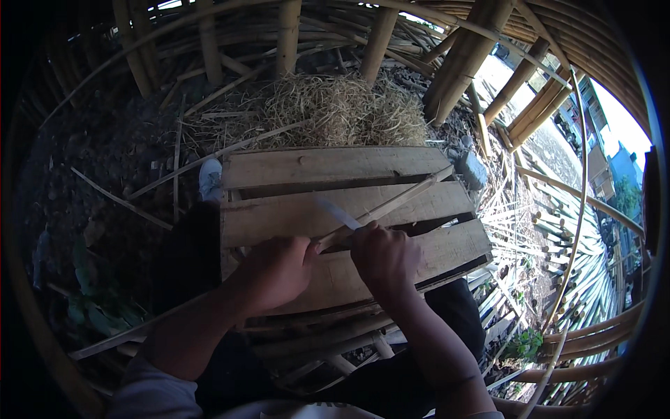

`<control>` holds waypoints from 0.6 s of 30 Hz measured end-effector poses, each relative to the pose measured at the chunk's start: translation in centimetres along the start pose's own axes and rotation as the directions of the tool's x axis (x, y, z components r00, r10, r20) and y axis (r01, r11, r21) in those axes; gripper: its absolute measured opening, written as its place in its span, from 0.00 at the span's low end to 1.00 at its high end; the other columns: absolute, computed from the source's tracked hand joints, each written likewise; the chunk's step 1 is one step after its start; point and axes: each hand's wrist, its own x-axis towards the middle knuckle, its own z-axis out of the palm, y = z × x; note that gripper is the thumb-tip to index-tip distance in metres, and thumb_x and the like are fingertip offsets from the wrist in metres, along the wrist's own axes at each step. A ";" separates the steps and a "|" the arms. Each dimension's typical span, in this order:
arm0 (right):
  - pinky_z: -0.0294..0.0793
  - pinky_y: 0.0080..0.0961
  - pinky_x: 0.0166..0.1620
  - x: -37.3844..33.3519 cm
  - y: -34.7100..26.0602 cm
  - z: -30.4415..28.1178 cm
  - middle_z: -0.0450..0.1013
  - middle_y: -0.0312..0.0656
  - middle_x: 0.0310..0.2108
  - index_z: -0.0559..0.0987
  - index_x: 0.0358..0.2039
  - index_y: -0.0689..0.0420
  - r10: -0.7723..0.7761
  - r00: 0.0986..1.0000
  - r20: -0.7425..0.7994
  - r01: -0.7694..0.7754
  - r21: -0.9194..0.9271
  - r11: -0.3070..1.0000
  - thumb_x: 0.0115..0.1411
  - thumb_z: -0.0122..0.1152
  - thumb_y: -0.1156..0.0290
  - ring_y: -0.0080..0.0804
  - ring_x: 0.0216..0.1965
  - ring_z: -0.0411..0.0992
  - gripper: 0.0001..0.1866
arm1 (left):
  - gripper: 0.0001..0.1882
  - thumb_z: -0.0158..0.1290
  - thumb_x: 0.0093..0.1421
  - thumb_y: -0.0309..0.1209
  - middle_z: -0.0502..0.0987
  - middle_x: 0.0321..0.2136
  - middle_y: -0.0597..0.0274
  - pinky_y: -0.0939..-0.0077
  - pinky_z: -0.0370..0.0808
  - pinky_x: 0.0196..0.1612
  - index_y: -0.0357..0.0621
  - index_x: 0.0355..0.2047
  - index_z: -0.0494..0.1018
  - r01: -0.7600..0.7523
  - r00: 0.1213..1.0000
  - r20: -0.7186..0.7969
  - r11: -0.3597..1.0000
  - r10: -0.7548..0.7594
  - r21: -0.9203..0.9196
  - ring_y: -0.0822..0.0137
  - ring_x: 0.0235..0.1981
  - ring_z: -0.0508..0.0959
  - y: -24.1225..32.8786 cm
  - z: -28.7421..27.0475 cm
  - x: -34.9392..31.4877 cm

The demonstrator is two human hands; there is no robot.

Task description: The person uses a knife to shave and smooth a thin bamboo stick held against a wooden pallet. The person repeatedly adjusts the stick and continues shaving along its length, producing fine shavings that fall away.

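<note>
A long split-bamboo strip slants over a slatted wooden bench top, from its far right side down toward my lower left. My left hand is closed around this strip, near the middle of the bench. Just to the right, my right hand grips a knife, its handle hidden in the fist. The knife blade points away and to the left, crossing close over the strip; whether it touches cannot be made out. Past my left forearm, the strip's tail reaches out to the lower left.
A heap of pale bamboo shavings lies beyond the bench. Thick bamboo posts stand behind and to the right. Many cut poles are piled at the right in sunlight. Loose strips lie on the dark ground at left, near a white shoe.
</note>
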 end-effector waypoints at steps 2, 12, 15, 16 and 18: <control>0.74 0.40 0.18 -0.1 0.7 0.3 0.70 0.48 0.08 0.73 0.07 0.53 -0.066 0.997 -0.028 0.069 0.091 0.994 0.62 0.56 0.68 0.48 0.12 0.74 0.24 | 0.20 0.46 0.74 0.38 0.80 0.27 0.39 0.53 0.77 0.39 0.33 0.34 0.77 0.014 1.000 0.024 1.000 -0.013 -0.008 0.41 0.32 0.83 0.1 -0.3 -0.3; 0.72 0.43 0.17 0.2 2.0 1.8 0.70 0.49 0.08 0.72 0.06 0.55 -0.128 0.976 -0.177 0.141 0.065 0.988 0.63 0.53 0.68 0.48 0.10 0.72 0.26 | 0.20 0.45 0.74 0.38 0.80 0.27 0.39 0.52 0.76 0.39 0.34 0.33 0.77 0.044 0.999 0.031 0.999 -0.044 0.021 0.41 0.31 0.83 0.5 -0.7 -0.1; 0.73 0.44 0.19 2.8 4.3 0.8 0.70 0.51 0.09 0.72 0.06 0.56 0.023 0.998 -0.059 -0.016 0.118 0.993 0.64 0.51 0.68 0.51 0.11 0.73 0.26 | 0.20 0.45 0.74 0.39 0.80 0.27 0.39 0.50 0.78 0.39 0.34 0.33 0.77 0.018 1.000 0.012 0.999 -0.019 0.036 0.40 0.33 0.82 0.7 -0.8 0.0; 0.75 0.44 0.20 2.4 3.5 0.9 0.71 0.52 0.09 0.73 0.07 0.56 0.054 0.997 -0.047 -0.052 0.045 0.998 0.64 0.51 0.68 0.52 0.12 0.74 0.26 | 0.21 0.45 0.74 0.39 0.80 0.27 0.39 0.49 0.78 0.40 0.33 0.33 0.77 0.003 1.000 -0.004 0.999 -0.002 0.050 0.39 0.33 0.82 0.6 -0.6 0.2; 0.77 0.44 0.21 1.2 1.2 0.6 0.71 0.53 0.10 0.74 0.07 0.57 0.053 0.999 0.012 -0.053 0.007 0.999 0.64 0.50 0.67 0.52 0.14 0.76 0.26 | 0.21 0.45 0.74 0.39 0.80 0.27 0.39 0.48 0.78 0.40 0.34 0.33 0.77 0.021 1.000 -0.025 0.997 -0.019 0.079 0.39 0.33 0.82 0.3 -0.2 0.4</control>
